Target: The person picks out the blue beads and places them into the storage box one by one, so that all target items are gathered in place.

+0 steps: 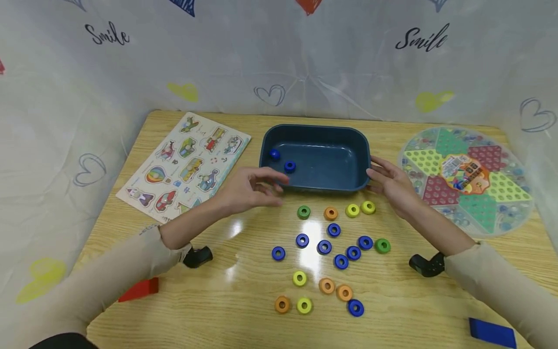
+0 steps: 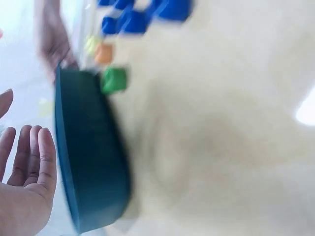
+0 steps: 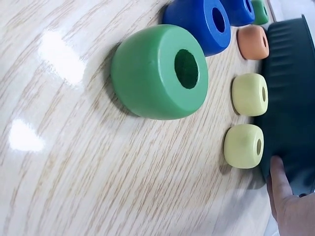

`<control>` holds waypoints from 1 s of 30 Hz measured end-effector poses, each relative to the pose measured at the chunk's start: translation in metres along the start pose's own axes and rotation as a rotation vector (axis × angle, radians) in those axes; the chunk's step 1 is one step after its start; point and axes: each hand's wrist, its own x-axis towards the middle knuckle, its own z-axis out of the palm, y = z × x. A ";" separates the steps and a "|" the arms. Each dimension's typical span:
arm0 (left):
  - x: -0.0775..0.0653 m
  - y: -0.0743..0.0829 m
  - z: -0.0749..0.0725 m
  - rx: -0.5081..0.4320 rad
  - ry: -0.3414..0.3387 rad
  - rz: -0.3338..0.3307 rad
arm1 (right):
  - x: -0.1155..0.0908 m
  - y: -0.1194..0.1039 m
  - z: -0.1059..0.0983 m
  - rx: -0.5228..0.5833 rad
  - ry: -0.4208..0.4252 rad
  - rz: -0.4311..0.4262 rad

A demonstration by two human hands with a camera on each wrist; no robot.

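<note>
Touching a glossy, round-cornered, dark-blue bin (image 1: 322, 169), the right hand (image 1: 394, 184) has fingers extended; the left hand (image 1: 248, 190) hovers, fingers apart.

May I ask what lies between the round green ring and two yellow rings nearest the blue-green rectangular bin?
A round orange ring lies there, seen in the head view.

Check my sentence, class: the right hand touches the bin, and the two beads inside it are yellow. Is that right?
Not quite: the two beads inside are blue, not yellow, as the head view shows. The right hand does touch the bin.
</note>
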 end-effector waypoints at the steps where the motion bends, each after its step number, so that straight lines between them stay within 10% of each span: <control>1: -0.007 -0.002 0.004 -0.007 -0.014 -0.017 | 0.000 0.000 0.000 0.002 -0.005 -0.005; 8: -0.045 -0.027 0.032 -0.024 -0.079 -0.076 | 0.000 0.002 -0.003 0.010 -0.019 -0.017; 15: -0.075 -0.037 0.056 0.173 -0.107 0.011 | 0.000 0.002 -0.003 0.019 -0.015 -0.009; 21: -0.084 -0.023 0.068 0.252 -0.046 0.091 | 0.000 0.001 -0.003 0.017 0.005 0.003; 30: -0.087 -0.051 0.070 0.287 -0.027 0.053 | -0.001 0.002 0.000 0.002 0.007 0.006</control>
